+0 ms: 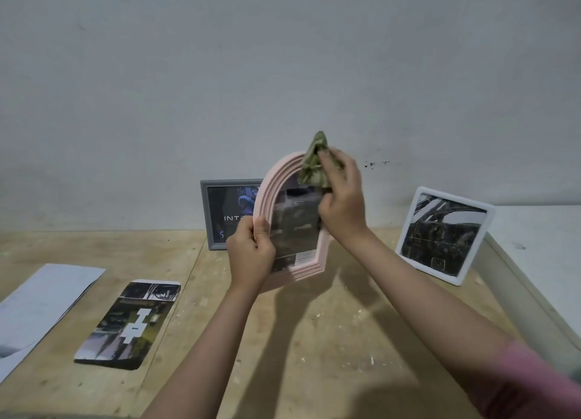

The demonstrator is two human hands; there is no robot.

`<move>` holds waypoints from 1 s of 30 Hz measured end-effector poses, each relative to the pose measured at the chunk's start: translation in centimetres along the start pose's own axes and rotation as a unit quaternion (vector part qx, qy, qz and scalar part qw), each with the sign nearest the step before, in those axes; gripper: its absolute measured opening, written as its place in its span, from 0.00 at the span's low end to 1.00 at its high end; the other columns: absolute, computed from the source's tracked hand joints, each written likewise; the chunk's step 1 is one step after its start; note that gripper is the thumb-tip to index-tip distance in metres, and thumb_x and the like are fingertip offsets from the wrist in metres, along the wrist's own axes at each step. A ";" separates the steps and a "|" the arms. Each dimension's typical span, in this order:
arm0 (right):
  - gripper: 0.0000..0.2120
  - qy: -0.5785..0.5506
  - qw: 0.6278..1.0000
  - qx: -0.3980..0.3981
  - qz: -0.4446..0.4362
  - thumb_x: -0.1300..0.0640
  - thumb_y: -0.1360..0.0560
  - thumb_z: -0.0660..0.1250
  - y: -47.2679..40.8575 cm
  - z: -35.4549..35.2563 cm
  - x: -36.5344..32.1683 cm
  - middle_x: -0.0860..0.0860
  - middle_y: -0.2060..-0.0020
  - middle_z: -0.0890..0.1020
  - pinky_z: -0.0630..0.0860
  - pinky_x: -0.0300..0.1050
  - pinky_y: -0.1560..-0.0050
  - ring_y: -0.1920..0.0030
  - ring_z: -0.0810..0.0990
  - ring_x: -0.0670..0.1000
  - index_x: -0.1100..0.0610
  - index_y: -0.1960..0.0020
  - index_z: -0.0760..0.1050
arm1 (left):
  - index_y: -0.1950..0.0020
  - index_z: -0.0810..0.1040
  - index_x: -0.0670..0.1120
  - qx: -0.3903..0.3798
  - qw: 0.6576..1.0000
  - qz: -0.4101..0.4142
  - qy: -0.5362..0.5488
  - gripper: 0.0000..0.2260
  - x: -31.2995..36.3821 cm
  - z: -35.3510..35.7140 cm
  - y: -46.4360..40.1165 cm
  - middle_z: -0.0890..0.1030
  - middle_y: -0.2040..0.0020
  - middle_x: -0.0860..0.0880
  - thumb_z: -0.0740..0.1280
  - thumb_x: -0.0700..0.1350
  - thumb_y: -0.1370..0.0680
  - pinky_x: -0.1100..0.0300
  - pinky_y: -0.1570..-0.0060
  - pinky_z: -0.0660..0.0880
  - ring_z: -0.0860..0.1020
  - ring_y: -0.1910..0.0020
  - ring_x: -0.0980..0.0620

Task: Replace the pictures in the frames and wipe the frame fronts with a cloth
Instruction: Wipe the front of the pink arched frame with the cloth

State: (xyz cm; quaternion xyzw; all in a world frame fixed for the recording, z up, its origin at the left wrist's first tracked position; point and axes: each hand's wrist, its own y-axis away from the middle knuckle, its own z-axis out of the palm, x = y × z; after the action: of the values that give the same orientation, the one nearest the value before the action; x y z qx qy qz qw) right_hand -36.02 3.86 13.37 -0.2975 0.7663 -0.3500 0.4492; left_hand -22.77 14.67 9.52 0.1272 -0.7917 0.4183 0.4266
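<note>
A pink arched frame with a dark picture behind its front is held upright above the wooden table. My left hand grips its lower left edge. My right hand holds a crumpled green cloth against the frame's upper right front. A grey frame with a dark poster leans on the wall behind, partly hidden by the pink one. A white square frame with a dark picture leans at the right.
A loose printed picture lies flat on the table at the left. Beside it, at the left edge, lie white sheets of paper. A white ledge runs along the table's right side. The grey wall stands close behind.
</note>
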 end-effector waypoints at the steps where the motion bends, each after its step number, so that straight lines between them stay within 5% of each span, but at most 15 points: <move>1: 0.34 0.012 0.999 -0.034 -0.016 0.77 0.33 0.56 -0.4 0.5 0.0 0.62 0.30 0.66 0.64 0.49 0.29 0.30 0.64 0.61 0.61 0.29 0.66 | 0.64 0.69 0.38 0.003 1.000 -0.007 0.007 0.18 0.2 0.2 0.1 0.68 0.73 0.49 0.56 0.49 0.20 0.57 0.72 0.60 0.65 0.74 0.52; 5: 0.38 0.067 0.985 -0.149 -0.057 0.80 0.35 0.57 2.7 2.4 2.7 0.58 0.25 0.55 0.71 0.57 0.35 0.26 0.56 0.61 0.61 0.26 0.60 | 0.65 0.69 0.38 0.033 0.997 -0.054 0.039 0.18 1.3 0.5 -0.4 0.67 0.73 0.50 0.56 0.45 0.18 0.64 0.73 0.60 0.65 0.73 0.56; 9: 0.38 0.060 0.982 -0.179 -0.026 0.80 0.37 0.61 7.7 3.1 3.6 0.62 0.29 0.64 0.81 0.54 0.50 0.32 0.69 0.62 0.63 0.29 0.64 | 0.65 0.68 0.39 0.040 0.997 -0.064 0.021 0.17 0.8 0.1 -0.9 0.67 0.73 0.49 0.56 0.45 0.18 0.63 0.72 0.59 0.65 0.73 0.53; 14: 0.30 0.021 0.946 -0.322 -0.020 0.74 0.35 0.63 12.4 2.4 4.4 0.58 0.35 0.75 0.79 0.54 0.46 0.39 0.77 0.60 0.59 0.35 0.75 | 0.64 0.69 0.37 0.038 0.997 -0.065 0.012 0.18 -1.2 -0.5 -2.0 0.70 0.71 0.42 0.56 0.46 0.18 0.57 0.72 0.62 0.67 0.72 0.49; 16: 0.27 -0.041 0.955 -0.291 0.048 0.73 0.35 0.61 11.6 1.7 4.2 0.54 0.41 0.80 0.77 0.51 0.42 0.41 0.79 0.55 0.57 0.39 0.78 | 0.64 0.69 0.38 0.003 0.999 -0.043 0.019 0.18 -1.8 -0.6 -1.8 0.70 0.71 0.43 0.56 0.47 0.19 0.51 0.72 0.63 0.67 0.72 0.49; 18: 0.27 -0.085 0.979 -0.153 0.108 0.74 0.34 0.59 9.2 1.3 3.2 0.53 0.43 0.80 0.75 0.45 0.38 0.42 0.78 0.52 0.60 0.38 0.77 | 0.65 0.68 0.40 -0.010 0.999 -0.040 0.030 0.16 -1.9 -0.5 -1.4 0.69 0.71 0.46 0.56 0.46 0.18 0.55 0.71 0.63 0.67 0.72 0.51; 21: 0.28 -0.083 0.981 0.020 0.173 0.75 0.30 0.56 4.8 1.6 1.9 0.57 0.34 0.73 0.65 0.36 0.32 0.34 0.71 0.53 0.64 0.31 0.68 | 0.66 0.68 0.42 -0.039 0.997 -0.045 0.040 0.16 -2.0 0.2 -0.8 0.68 0.71 0.49 0.56 0.46 0.19 0.59 0.70 0.62 0.65 0.72 0.53; 25: 0.34 -0.055 0.968 -0.065 0.235 0.73 0.27 0.55 1.4 3.1 0.3 0.54 0.24 0.56 0.58 0.49 0.26 0.24 0.54 0.55 0.56 0.24 0.56 | 0.65 0.67 0.41 -0.073 0.995 -0.054 0.049 0.17 -1.7 1.1 0.0 0.67 0.71 0.49 0.55 0.49 0.20 0.56 0.70 0.62 0.65 0.72 0.52; 30: 0.35 -0.073 0.981 -0.181 0.018 0.74 0.31 0.54 2.5 4.4 -1.3 0.54 0.24 0.50 0.54 0.60 0.26 0.24 0.47 0.58 0.57 0.25 0.58 | 0.67 0.65 0.44 -0.035 0.997 -0.065 0.037 0.17 -1.2 0.8 -0.6 0.67 0.72 0.51 0.55 0.46 0.19 0.58 0.69 0.61 0.64 0.72 0.54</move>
State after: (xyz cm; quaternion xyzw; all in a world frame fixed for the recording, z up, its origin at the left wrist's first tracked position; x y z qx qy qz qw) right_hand -31.87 5.12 10.42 -0.3847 0.7873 -0.1753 0.4488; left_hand -22.13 13.50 8.66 0.1479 -0.7793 0.3665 0.4863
